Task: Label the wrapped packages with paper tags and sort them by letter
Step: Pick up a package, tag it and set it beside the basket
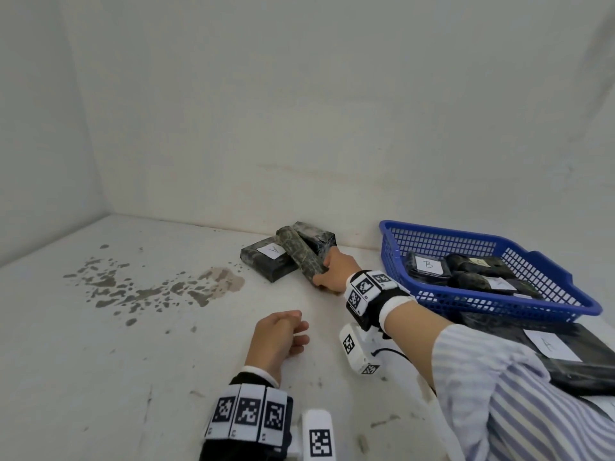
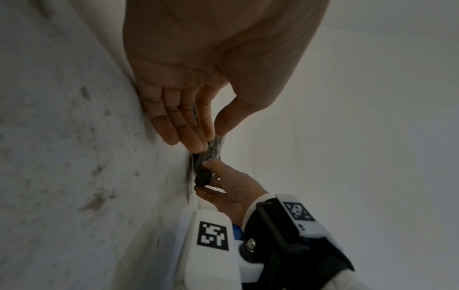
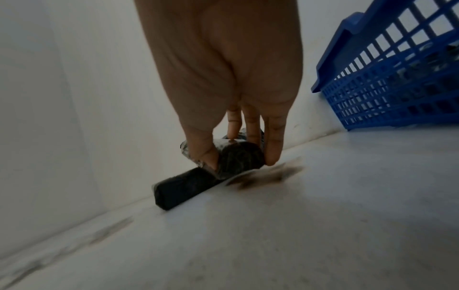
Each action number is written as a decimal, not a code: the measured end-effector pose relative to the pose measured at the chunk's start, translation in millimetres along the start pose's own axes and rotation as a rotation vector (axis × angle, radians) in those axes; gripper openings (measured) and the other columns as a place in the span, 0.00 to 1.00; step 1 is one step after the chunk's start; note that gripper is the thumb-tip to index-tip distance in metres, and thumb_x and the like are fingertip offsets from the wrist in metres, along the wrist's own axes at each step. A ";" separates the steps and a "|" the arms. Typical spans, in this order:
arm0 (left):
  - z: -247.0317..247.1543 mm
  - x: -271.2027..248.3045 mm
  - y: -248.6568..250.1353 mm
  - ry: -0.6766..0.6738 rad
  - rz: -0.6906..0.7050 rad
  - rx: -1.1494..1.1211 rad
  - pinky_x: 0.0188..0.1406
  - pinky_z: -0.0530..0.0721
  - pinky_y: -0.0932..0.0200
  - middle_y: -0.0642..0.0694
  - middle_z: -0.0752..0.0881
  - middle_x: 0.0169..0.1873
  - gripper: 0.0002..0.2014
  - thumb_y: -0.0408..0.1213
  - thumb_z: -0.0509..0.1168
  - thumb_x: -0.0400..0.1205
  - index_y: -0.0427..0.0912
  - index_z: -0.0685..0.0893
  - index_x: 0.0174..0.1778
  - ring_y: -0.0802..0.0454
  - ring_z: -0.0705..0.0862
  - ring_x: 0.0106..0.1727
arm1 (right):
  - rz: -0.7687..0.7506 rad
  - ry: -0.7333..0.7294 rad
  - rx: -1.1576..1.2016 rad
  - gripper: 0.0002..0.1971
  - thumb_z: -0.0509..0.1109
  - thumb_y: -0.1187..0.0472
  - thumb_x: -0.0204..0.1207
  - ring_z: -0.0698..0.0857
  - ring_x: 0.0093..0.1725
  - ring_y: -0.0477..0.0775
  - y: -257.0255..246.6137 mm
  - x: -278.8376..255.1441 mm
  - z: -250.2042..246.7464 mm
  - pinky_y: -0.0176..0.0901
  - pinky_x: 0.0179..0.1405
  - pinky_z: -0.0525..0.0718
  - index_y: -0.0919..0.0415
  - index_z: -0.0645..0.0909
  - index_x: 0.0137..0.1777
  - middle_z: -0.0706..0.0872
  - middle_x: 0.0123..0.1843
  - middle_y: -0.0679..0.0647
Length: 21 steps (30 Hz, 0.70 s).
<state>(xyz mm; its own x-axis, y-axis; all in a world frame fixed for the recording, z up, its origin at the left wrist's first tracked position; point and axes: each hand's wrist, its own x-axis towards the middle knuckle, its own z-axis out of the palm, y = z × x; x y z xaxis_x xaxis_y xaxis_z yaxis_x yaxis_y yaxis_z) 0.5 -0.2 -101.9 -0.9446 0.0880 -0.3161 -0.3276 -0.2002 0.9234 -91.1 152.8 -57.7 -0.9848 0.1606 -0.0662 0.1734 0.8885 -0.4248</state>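
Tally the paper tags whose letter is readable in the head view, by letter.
A tags: 2, on the flat package by the wall and on the large package at near right.
B tags: 1, in the blue basket.
Total: 3 readable tags. Other tags in the basket are too blurred to read.

Your right hand (image 1: 332, 272) hides the roll's (image 1: 299, 257) near end. Basket (image 1: 565, 302) tags (image 1: 499, 283) beyond "B" are unreadable. The lower package (image 1: 565, 361) is cut off by your sleeve (image 1: 519, 394).
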 end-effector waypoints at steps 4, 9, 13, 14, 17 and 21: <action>-1.7 -5.5 3.8 -0.002 -0.017 -0.013 0.37 0.81 0.57 0.40 0.86 0.44 0.04 0.31 0.61 0.85 0.39 0.81 0.51 0.48 0.83 0.36 | 0.014 0.103 0.320 0.11 0.69 0.53 0.82 0.81 0.36 0.53 2.2 -9.0 -11.3 0.42 0.34 0.81 0.55 0.71 0.55 0.82 0.47 0.56; 2.2 -19.7 16.5 -0.046 -0.002 -0.036 0.39 0.82 0.56 0.39 0.86 0.46 0.06 0.32 0.61 0.86 0.38 0.80 0.56 0.46 0.84 0.40 | 0.004 0.078 0.742 0.09 0.60 0.57 0.87 0.86 0.35 0.58 19.8 -41.5 -41.6 0.44 0.29 0.85 0.61 0.77 0.54 0.85 0.43 0.60; 11.1 -35.6 26.6 -0.086 0.128 0.020 0.44 0.85 0.54 0.38 0.84 0.59 0.25 0.45 0.62 0.86 0.38 0.68 0.76 0.44 0.87 0.49 | -0.038 0.087 0.932 0.17 0.56 0.59 0.87 0.81 0.27 0.52 47.6 -92.7 -68.7 0.42 0.24 0.72 0.72 0.80 0.59 0.83 0.35 0.60; 14.5 -40.7 29.9 -0.106 0.185 0.051 0.45 0.86 0.54 0.40 0.81 0.62 0.33 0.51 0.63 0.83 0.41 0.60 0.81 0.44 0.87 0.53 | -0.031 0.087 0.977 0.16 0.56 0.59 0.87 0.79 0.26 0.52 54.9 -107.3 -74.4 0.43 0.25 0.70 0.69 0.81 0.57 0.82 0.32 0.58; 27.4 -55.7 40.7 -0.188 0.383 0.072 0.49 0.88 0.54 0.47 0.77 0.65 0.47 0.61 0.64 0.73 0.59 0.45 0.83 0.46 0.85 0.61 | -0.001 0.085 1.080 0.13 0.57 0.58 0.88 0.77 0.24 0.49 76.2 -147.9 -88.8 0.42 0.27 0.70 0.62 0.82 0.53 0.81 0.31 0.53; 47.5 -61.2 44.8 -0.253 0.505 0.169 0.61 0.86 0.49 0.43 0.88 0.59 0.21 0.44 0.67 0.82 0.59 0.75 0.72 0.49 0.87 0.61 | 0.004 0.170 1.127 0.15 0.60 0.52 0.89 0.79 0.33 0.50 98.5 -183.5 -92.1 0.45 0.35 0.72 0.62 0.84 0.53 0.87 0.36 0.55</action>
<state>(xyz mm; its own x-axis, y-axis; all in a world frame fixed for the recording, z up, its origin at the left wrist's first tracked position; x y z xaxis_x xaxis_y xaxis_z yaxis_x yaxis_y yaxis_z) 44.5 31.9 -30.9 -0.9426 0.2563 0.2142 0.1884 -0.1215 0.9745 107.6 250.5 -4.2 -0.9554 0.2947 0.0174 -0.0152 0.0098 -0.9998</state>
